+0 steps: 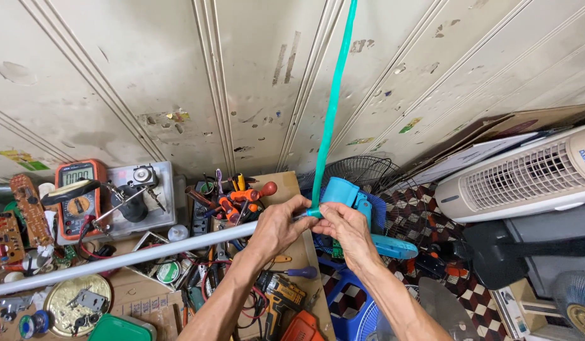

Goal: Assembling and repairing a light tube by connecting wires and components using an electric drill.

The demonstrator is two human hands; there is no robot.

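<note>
Just above the cluttered workbench (286, 183), our left hand (276, 228) and right hand (348, 228) meet at the lower end of a teal strip (332, 107), both pinching it shut between thumb and fingertips. From there the strip runs almost straight up, leaning slightly right, until it is cut off at the top edge. Our left palm also rests on a white tube (115, 260) that runs down-left out of view. Behind our fingers a blue fan housing (346, 192) is partly hidden, so we cannot tell how strip and housing join. Farther back stand a wire fan guard (362, 169) and the stained panelled wall (147, 76).
</note>
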